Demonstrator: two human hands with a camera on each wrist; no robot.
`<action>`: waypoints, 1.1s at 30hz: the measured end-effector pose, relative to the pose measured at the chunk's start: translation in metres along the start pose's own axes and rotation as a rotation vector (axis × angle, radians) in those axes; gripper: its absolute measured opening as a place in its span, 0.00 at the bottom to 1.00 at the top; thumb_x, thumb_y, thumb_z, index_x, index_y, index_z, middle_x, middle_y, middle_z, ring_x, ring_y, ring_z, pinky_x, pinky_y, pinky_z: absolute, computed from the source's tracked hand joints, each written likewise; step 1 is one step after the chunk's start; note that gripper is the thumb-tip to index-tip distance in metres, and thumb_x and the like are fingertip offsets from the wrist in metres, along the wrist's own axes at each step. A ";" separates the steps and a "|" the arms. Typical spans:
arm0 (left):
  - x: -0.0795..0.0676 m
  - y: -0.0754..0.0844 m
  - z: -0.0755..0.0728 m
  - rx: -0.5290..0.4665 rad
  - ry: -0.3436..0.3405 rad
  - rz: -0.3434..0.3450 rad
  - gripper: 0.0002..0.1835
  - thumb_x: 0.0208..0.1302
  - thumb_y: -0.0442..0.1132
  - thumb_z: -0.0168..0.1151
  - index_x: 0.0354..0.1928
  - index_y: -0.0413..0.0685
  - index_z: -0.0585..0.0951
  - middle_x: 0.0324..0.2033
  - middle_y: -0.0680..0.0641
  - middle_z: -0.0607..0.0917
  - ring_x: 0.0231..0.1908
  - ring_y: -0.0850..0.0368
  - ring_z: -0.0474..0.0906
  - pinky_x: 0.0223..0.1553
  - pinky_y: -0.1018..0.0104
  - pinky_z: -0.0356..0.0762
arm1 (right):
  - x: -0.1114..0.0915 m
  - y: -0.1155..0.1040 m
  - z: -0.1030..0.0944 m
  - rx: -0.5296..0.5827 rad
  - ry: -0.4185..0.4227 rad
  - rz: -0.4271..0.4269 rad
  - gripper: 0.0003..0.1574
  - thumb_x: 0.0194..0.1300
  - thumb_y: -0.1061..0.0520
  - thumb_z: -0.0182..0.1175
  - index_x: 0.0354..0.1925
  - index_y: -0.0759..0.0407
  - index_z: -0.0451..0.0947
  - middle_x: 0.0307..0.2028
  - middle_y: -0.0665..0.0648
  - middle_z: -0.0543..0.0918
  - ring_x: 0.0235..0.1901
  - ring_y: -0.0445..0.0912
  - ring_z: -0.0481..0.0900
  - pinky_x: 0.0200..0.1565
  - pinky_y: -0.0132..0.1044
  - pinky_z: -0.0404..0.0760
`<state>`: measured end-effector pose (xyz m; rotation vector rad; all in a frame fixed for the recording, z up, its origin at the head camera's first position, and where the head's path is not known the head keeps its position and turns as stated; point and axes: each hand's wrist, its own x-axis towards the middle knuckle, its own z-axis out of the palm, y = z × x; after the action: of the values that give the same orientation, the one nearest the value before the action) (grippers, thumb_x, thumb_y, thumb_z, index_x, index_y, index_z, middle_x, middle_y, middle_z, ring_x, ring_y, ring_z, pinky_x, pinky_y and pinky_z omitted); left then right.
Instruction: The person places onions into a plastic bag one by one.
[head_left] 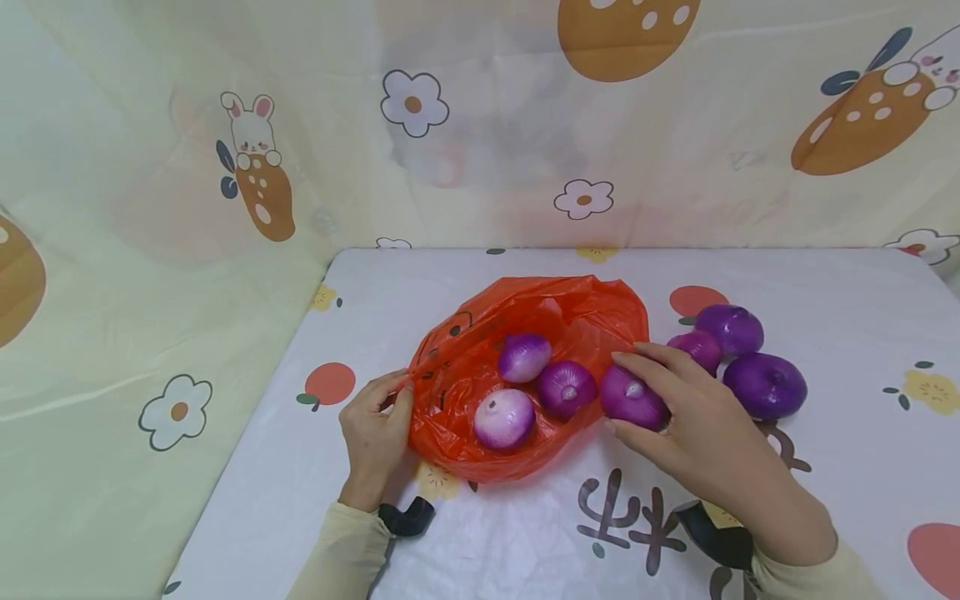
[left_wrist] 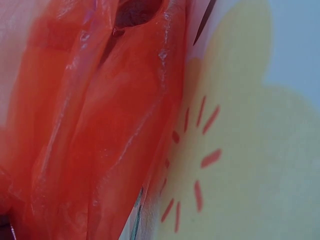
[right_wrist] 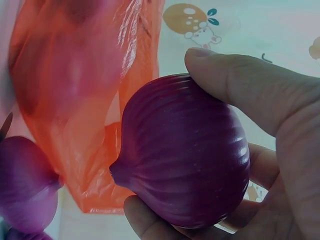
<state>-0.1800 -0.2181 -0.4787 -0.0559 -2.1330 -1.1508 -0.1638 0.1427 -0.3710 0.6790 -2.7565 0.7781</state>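
Observation:
A red plastic bag (head_left: 480, 467) lies spread on the table with its mouth gaping; three purple onions, one of them a paler onion (head_left: 504, 419), rest in it. My left hand (head_left: 377, 433) pinches the bag's left edge between thumb and fingers. The left wrist view shows mostly the crumpled bag (left_wrist: 125, 125), and no hand is seen there. With thumb and fingers around it, my right hand (head_left: 705, 425) grips another purple onion (head_left: 630, 398) at the bag's right edge. The right wrist view shows this onion (right_wrist: 185, 150) close up, whole, its pointed end toward the bag.
Right of the bag, three more onions sit in a cluster: an upper onion (head_left: 729, 329), a smaller pinkish one (head_left: 699, 350) and a dark one (head_left: 765, 386). A printed white cloth (head_left: 262, 508) covers the table. Behind it hangs a patterned curtain (head_left: 487, 167).

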 end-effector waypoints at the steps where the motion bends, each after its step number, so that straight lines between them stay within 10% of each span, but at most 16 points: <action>1: 0.000 0.000 0.000 -0.005 0.001 0.001 0.08 0.65 0.29 0.67 0.43 0.39 0.92 0.43 0.43 0.92 0.43 0.48 0.90 0.45 0.82 0.81 | 0.002 -0.002 0.000 0.004 -0.001 -0.003 0.47 0.54 0.48 0.81 0.69 0.58 0.77 0.67 0.68 0.76 0.63 0.67 0.75 0.51 0.68 0.83; 33: 0.001 -0.002 -0.001 -0.001 -0.010 0.000 0.08 0.65 0.30 0.67 0.42 0.39 0.92 0.43 0.45 0.92 0.44 0.49 0.90 0.45 0.82 0.81 | 0.053 -0.017 0.053 0.104 -0.118 -0.020 0.43 0.57 0.48 0.79 0.68 0.58 0.78 0.62 0.65 0.78 0.59 0.62 0.79 0.51 0.61 0.86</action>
<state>-0.1806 -0.2197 -0.4793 -0.0621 -2.1410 -1.1542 -0.2056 0.0814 -0.3915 0.7953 -2.8253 0.9100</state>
